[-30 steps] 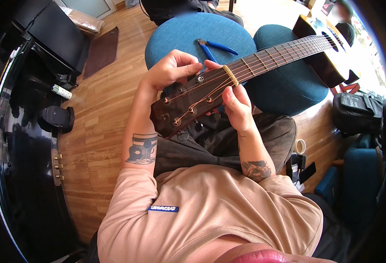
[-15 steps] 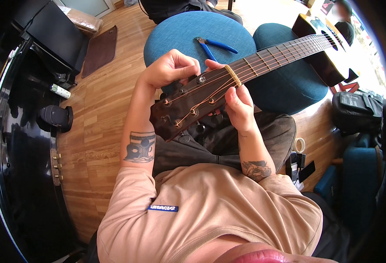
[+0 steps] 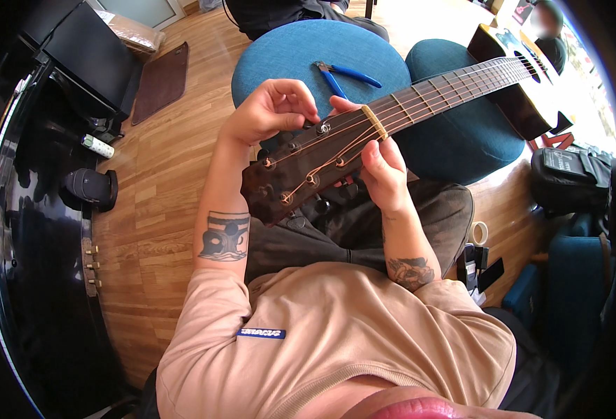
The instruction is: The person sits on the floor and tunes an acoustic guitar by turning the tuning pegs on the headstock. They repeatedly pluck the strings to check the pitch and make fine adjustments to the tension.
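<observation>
An acoustic guitar point(image 3: 447, 87) lies across two blue round cushioned seats, its dark headstock point(image 3: 269, 185) over my lap, with copper-coloured strings on its posts. My left hand point(image 3: 269, 112) is curled at a tuning peg on the headstock's upper edge, thumb and fingers close together around it. My right hand point(image 3: 385, 174) grips the neck at the pale nut point(image 3: 374, 122), thumb on the near side, fingers behind. Blue-handled cutters point(image 3: 346, 77) rest open on the left seat point(image 3: 273, 59).
A black piano point(image 3: 35, 265) runs along the left, near a dark cap-like item point(image 3: 88, 188). Black bags point(image 3: 570, 178), a blue chair point(image 3: 577, 279) and a tape roll point(image 3: 479, 232) are at right. Other people point(image 3: 301, 14) sit at the back.
My left hand's fingers have loosened slightly and moved a little at the tuning peg. The headstock and my right hand have shifted slightly right.
</observation>
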A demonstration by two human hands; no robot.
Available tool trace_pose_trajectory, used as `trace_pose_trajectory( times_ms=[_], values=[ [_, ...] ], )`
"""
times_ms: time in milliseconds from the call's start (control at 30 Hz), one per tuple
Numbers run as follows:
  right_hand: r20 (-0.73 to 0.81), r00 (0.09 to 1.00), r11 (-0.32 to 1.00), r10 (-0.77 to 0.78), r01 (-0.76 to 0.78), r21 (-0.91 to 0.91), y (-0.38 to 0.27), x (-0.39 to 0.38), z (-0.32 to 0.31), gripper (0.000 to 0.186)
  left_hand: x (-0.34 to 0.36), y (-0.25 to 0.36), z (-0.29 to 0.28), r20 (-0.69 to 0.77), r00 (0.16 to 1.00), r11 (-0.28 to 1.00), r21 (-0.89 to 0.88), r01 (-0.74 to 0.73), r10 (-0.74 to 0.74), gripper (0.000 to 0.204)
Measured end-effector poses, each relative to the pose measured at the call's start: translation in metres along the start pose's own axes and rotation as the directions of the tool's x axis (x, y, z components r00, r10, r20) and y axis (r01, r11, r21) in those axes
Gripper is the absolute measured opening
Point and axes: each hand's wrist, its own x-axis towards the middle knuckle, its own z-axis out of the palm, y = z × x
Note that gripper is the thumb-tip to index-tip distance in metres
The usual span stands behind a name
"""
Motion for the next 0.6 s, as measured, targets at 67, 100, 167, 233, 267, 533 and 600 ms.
trace_pose_trajectory(
  times_ms=[67, 100, 167, 233, 267, 533, 600],
  values=[
    [0.012, 1.000, 1.000, 0.013, -0.013, -0.015, -0.002, 0.001, -0.001, 0.076, 0.007, 0.002, -0.005, 0.070, 0.997, 0.999, 0.017, 0.036, -0.037, 0.022],
    [0.015, 1.000, 0.999, 0.021, -0.021, -0.025, -0.003, 0.002, -0.001, 0.076, 0.008, 0.004, -0.004, 0.080, 0.994, 0.996, 0.055, 0.066, -0.070, 0.021],
    [0.005, 0.999, 0.998, 0.043, -0.043, -0.036, -0.003, -0.003, 0.000, 0.077, 0.009, 0.010, -0.001, 0.099, 0.987, 0.988, 0.106, 0.113, -0.124, 0.016],
    [0.011, 0.998, 0.998, 0.057, -0.057, -0.016, -0.003, -0.003, -0.001, 0.077, 0.007, 0.012, 0.004, 0.047, 0.985, 0.984, 0.073, 0.162, -0.166, 0.013],
    [0.028, 0.999, 0.999, 0.046, -0.046, 0.005, -0.002, 0.001, -0.001, 0.077, 0.005, 0.014, 0.004, 0.000, 0.988, 0.983, 0.099, 0.153, -0.153, 0.012],
    [-0.002, 1.000, 1.000, 0.030, -0.030, 0.002, -0.001, 0.003, 0.001, 0.076, -0.002, -0.003, -0.010, 0.061, 0.996, 0.998, 0.027, -0.062, 0.060, 0.018],
    [0.020, 1.000, 1.000, 0.015, -0.015, 0.006, -0.005, 0.007, 0.000, 0.073, 0.003, 0.002, -0.012, 0.054, 0.999, 0.997, 0.074, -0.003, -0.001, 0.023]
  ],
)
